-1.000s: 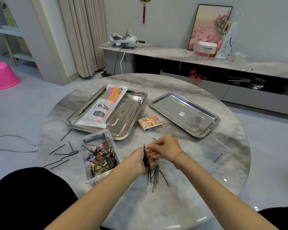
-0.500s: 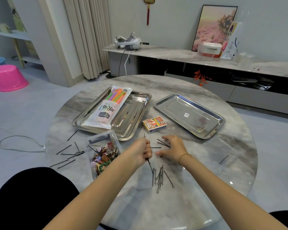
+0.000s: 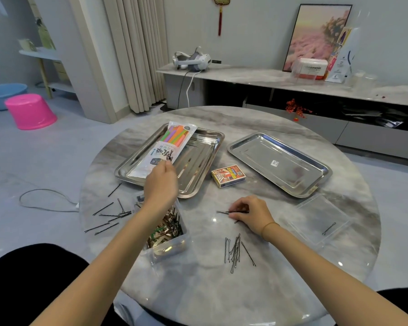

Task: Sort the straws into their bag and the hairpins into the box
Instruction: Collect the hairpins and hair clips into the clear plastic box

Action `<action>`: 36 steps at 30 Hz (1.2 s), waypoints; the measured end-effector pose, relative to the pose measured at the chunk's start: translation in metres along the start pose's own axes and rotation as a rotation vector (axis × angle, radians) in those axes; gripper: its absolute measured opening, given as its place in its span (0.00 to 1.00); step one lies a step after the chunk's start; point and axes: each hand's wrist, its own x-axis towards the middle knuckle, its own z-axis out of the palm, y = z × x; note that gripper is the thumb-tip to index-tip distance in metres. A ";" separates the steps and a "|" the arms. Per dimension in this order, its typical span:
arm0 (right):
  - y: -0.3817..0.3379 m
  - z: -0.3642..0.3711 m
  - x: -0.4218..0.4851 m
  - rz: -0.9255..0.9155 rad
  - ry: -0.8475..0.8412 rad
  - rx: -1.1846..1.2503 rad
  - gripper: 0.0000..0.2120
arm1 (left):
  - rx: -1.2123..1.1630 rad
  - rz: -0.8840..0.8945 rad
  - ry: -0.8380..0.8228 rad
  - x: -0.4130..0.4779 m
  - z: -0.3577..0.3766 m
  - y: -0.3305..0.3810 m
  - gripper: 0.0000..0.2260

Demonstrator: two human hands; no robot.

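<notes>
Head view, read left to right. At the lower left of the frame, loose hairpins [image 3: 108,216] are lying scattered on the round table [image 3: 198,290]. Beside them, the clear box [image 3: 167,245] is already holding a tangle of pins. Just beyond it, the left hand [image 3: 161,182] is pinching a bundle of hairpins [image 3: 169,157] over the straw bag [image 3: 167,147], which is lying in the left tray [image 3: 198,170], apparently with all the straws inside. At centre, the right hand [image 3: 250,214] is pinching a few hairpins [image 3: 224,212] against the marble, and a heap [image 3: 234,251] is waiting below it. At right, a single pin [image 3: 329,228] is resting on the clear lid [image 3: 316,222]. For a clean drop, the bundle wants lowering tips-first into the box mouth, with the fingers parting only once it is inside.
</notes>
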 end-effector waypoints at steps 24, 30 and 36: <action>-0.099 0.003 -0.002 -0.088 -0.177 0.427 0.05 | -0.453 -0.295 -0.109 0.030 -0.025 -0.017 0.12; -0.128 0.012 0.001 -0.063 -0.339 0.586 0.07 | -0.255 -0.213 -0.060 0.037 -0.026 -0.040 0.14; -0.112 0.002 0.003 -0.014 -0.417 0.741 0.11 | 0.227 0.064 -0.165 0.034 -0.024 -0.049 0.11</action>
